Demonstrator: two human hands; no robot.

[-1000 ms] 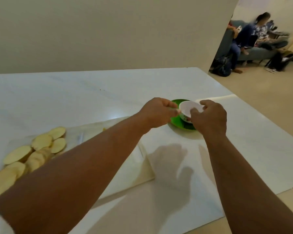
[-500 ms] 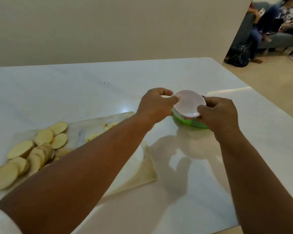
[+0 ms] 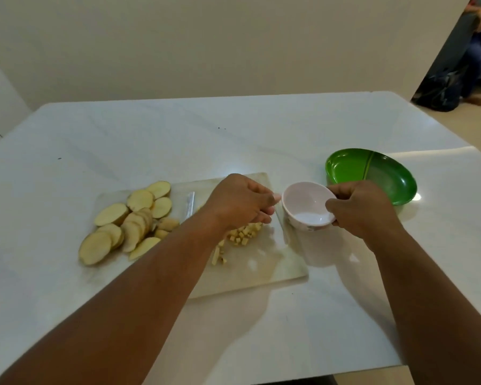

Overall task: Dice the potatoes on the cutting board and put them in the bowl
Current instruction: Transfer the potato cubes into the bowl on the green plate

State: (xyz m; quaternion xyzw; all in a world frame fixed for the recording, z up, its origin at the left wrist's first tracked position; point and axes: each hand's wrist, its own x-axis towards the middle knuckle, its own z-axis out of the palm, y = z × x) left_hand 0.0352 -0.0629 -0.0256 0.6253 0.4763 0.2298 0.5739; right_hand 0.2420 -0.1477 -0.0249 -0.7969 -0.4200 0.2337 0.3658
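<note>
Your left hand (image 3: 240, 202) is in the middle of the frame, fingers curled. Your right hand (image 3: 363, 209) is beside it, pinching the bowl (image 3: 307, 204).
</note>
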